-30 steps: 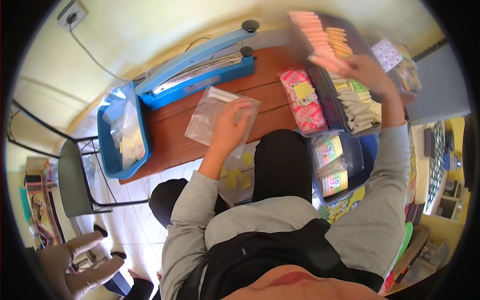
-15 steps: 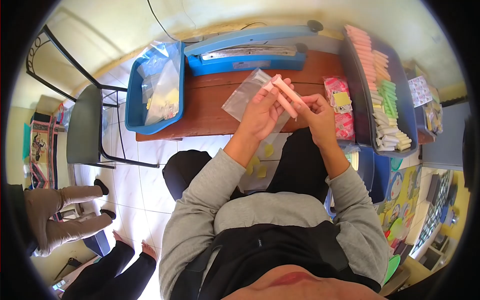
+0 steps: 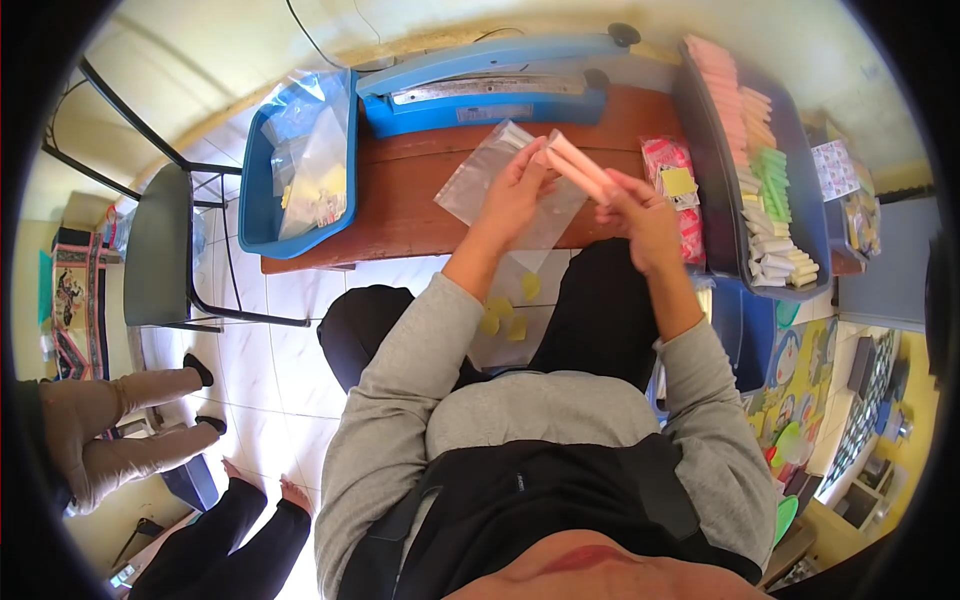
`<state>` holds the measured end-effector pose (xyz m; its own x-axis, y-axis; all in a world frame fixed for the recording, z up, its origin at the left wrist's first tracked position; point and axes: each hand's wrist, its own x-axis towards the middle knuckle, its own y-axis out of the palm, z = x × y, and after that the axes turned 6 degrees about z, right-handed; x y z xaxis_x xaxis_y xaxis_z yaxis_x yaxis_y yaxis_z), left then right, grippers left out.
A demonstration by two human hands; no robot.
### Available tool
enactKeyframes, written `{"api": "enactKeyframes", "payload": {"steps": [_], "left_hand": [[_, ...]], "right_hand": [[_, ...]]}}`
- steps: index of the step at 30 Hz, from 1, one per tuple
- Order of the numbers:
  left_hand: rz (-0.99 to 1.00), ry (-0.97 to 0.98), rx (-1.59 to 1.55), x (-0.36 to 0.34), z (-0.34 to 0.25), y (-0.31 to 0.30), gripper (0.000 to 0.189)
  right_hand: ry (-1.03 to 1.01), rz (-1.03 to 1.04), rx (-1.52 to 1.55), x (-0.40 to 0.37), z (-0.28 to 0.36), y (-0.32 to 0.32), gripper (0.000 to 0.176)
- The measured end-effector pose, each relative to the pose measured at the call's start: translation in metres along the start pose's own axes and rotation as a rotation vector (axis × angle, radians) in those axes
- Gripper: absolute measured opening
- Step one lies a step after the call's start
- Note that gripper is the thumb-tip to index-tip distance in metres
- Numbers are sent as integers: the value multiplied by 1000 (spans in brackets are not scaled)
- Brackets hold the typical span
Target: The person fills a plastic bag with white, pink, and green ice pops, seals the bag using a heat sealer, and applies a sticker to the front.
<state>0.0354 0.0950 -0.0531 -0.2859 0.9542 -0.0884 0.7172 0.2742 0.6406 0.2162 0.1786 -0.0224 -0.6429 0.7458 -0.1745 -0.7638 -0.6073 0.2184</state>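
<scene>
Above the wooden table's front part, a few pink stick-shaped rolls [image 3: 580,170] lie side by side between my hands. My right hand [image 3: 642,215] grips their right ends with closed fingers. My left hand [image 3: 513,195] has its fingers drawn together at the left ends; whether it bears any of their weight is hard to see. Under the hands, a clear plastic bag [image 3: 467,180] lies flat on the table, with pale sticks showing near its top. Right of my right hand is a pink-and-white packet [image 3: 662,153] with a yellow paper square [image 3: 678,182] on it.
A blue heat sealer [image 3: 490,95] stands at the table's back. Left is a blue tray [image 3: 253,190] of plastic bags; right, a dark bin [image 3: 815,190] of pink, green and cream rolls. A chair [image 3: 158,240] and two people's legs [image 3: 135,400] are at left.
The rolls have shifted slightly right and now lie closer together, with my right hand at their right ends. My left hand's palm has turned from upward to more sideways.
</scene>
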Motion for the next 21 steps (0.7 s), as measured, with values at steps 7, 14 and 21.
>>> {"api": "enactKeyframes", "payload": {"steps": [7, 14, 21], "left_hand": [[-36, 236, 1678, -14, 33, -47, 17], [-133, 229, 1376, -11, 23, -43, 10], [-54, 256, 1288, -6, 28, -49, 9]], "right_hand": [[222, 72, -501, 8, 52, -63, 36], [447, 190, -541, 38, 20, -60, 30], [482, 130, 59, 95, -63, -6, 43]]}}
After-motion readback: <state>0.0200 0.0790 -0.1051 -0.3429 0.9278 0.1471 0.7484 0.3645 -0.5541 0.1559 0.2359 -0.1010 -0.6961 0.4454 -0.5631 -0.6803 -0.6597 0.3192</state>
